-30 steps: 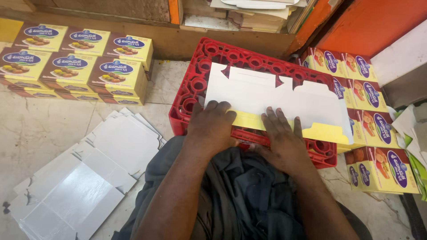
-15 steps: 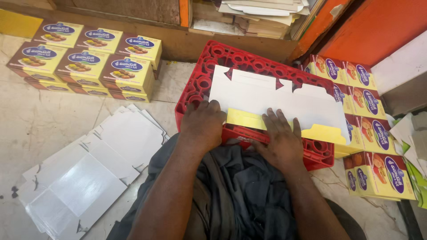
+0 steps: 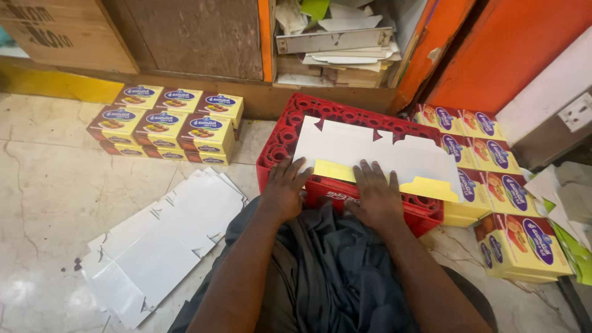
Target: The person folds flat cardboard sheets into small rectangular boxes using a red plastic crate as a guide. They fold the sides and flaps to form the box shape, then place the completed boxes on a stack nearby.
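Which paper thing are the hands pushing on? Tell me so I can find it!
Find the red plastic crate in the middle of the floor. On top of it lies a flat, unfolded carton sheet, white side up, with the left hand and right hand pressing its near edge. Unlike the white sheets on the floor, it shows folded-up yellow flaps.

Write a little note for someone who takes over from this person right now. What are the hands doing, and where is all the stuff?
Left hand: flat, palm down, on the near left edge of the flat carton.
Right hand: flat, palm down, on its near edge, beside a yellow flap.
The carton lies white side up on the red crate.
Done: made-up yellow boxes stacked on the floor to the left, more boxes stacked to the right.
Left: this carton is not yet folded up; a pile of flat cartons lies on the floor by the left arm.
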